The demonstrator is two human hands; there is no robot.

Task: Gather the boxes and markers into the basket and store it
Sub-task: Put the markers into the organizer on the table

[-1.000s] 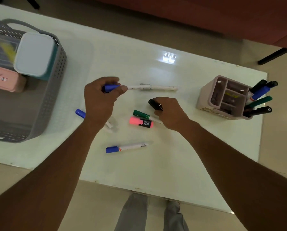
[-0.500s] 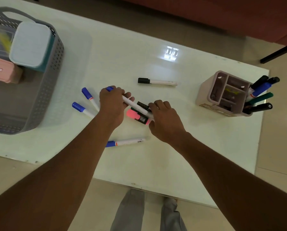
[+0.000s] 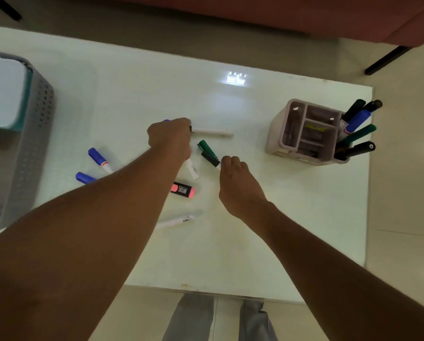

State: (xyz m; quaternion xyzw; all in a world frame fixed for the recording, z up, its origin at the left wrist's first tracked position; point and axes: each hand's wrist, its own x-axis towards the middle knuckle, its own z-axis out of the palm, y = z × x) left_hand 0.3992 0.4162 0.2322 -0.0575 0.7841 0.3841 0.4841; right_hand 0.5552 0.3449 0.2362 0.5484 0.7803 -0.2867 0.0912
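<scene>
My left hand grips a blue-capped marker, whose white end sticks out below the fist. The knuckles cover the cap end of a white marker lying on the table. My right hand pinches a green-capped marker and a black-capped marker together. A pink highlighter lies between my arms. Two blue-capped markers lie to the left. Another marker shows partly under my left forearm. The grey basket at the left edge holds a white and teal box.
A pale pen holder stands at the right of the white table, with several markers leaning out of it. Floor and a dark red sofa lie beyond the far edge. My legs show below the near edge.
My left hand moved away from me, with its blue marker, to the black-capped marker. My right hand picked up the green and black markers; the pink highlighter stayed on the table.
</scene>
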